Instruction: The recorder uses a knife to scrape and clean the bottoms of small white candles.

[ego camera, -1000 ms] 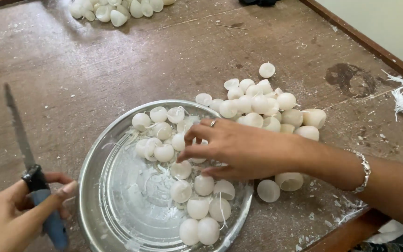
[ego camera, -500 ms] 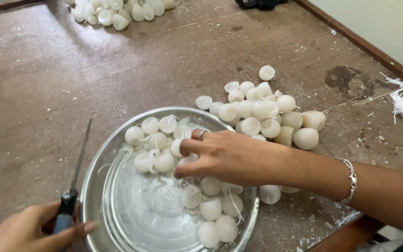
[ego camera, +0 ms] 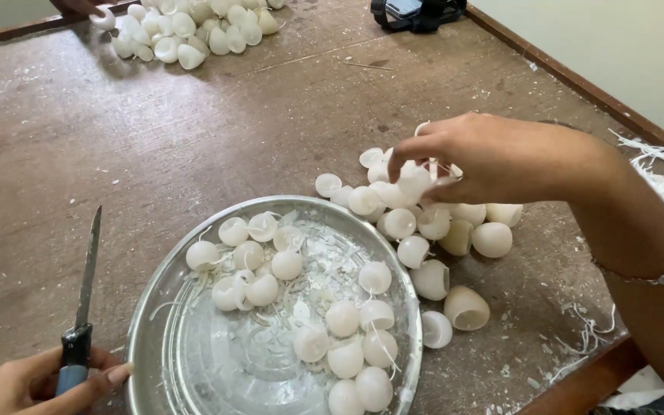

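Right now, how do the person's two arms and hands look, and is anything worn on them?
Both arms are bare, with no sleeves or gloves showing. The right hand has a thin silver-coloured chain bracelet at the wrist. The left hand shows only partly at the bottom edge; nothing worn on it is visible. Its fingernails look plain and fairly long.

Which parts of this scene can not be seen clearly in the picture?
- Left hand, head view: the bottom edge cuts it off; its grip on the knife shows only partly.
- Right hand: its fingers cover the white shells beneath, so a held shell is uncertain.
- Metal plate: its lower rim leaves the frame.
- Black object: cropped by the top edge.
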